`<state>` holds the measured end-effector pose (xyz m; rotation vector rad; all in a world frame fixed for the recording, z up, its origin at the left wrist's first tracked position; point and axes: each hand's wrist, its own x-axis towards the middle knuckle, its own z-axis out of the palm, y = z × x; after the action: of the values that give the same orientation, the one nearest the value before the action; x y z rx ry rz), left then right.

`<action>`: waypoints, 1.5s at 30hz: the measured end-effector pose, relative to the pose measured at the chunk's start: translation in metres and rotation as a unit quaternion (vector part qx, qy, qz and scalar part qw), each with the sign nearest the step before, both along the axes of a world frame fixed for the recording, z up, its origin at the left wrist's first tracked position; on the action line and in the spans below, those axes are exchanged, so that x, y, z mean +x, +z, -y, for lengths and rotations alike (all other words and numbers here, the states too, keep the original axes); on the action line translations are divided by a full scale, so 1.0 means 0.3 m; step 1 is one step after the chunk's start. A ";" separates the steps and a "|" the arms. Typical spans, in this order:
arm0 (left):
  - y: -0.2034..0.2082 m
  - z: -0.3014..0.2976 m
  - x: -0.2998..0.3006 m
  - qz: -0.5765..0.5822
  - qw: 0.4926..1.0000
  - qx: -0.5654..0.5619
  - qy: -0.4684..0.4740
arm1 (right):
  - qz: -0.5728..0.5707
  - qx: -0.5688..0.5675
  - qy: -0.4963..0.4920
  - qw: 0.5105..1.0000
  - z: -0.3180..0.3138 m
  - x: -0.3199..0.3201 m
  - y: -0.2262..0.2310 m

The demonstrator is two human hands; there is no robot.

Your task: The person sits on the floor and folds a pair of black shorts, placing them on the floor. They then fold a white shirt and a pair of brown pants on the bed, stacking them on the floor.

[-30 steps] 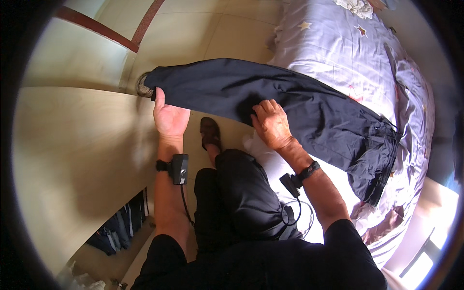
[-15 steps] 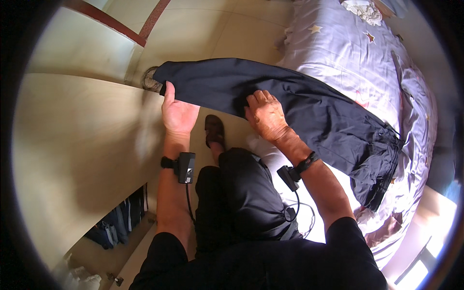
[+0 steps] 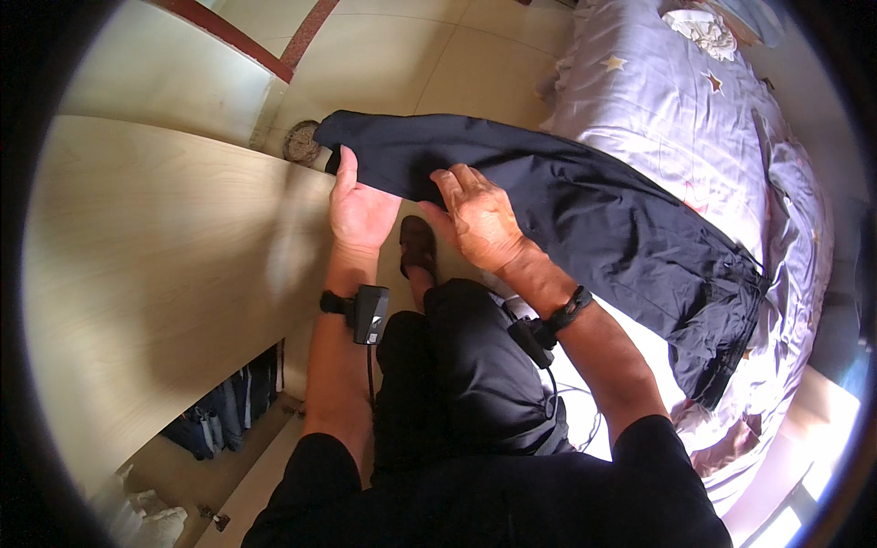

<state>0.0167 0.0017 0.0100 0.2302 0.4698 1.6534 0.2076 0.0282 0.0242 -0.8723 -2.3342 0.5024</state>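
1 pair of dark trousers (image 3: 585, 201), 1 end in left hand (image 3: 364, 217)

Narrow gap between hands (image 3: 364, 217) (image 3: 481, 219) — trousers (image 3: 585, 196) beyond, panel (image 3: 174, 237) left

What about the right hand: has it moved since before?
Yes, the right hand moved left along the black trousers, away from the tan star on the bedding.

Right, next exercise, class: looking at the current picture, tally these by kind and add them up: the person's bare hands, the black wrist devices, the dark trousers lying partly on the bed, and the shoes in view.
Bare hands: 2 (left hand, right hand)
Wrist devices: 2 (left one, right one)
Dark trousers: 1
Shoes: 1 (brown shoe)
Total: 6
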 end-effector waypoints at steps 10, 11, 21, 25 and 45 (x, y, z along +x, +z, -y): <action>0.011 0.024 -0.006 -0.067 0.994 -0.054 -0.062 | -0.030 -0.025 0.008 0.999 -0.011 -0.105 0.019; 0.004 0.029 -0.018 -0.074 0.992 -0.066 -0.079 | -0.045 -0.041 0.007 0.998 -0.010 -0.107 0.029; 0.048 0.027 0.019 -0.073 0.994 -0.063 -0.050 | -0.024 -0.011 -0.014 1.000 -0.036 -0.151 0.053; 0.044 0.027 0.001 -0.056 0.996 -0.068 -0.027 | -0.077 -0.016 0.010 0.997 -0.036 -0.137 0.064; -0.095 0.060 -0.112 -0.028 0.970 -0.236 -0.045 | -0.109 -0.057 0.135 0.983 0.023 -0.086 0.020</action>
<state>-0.0169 -0.0163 -0.0185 -0.0566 0.8667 1.4035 0.1817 0.0212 0.0300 -0.5214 -2.2459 0.8089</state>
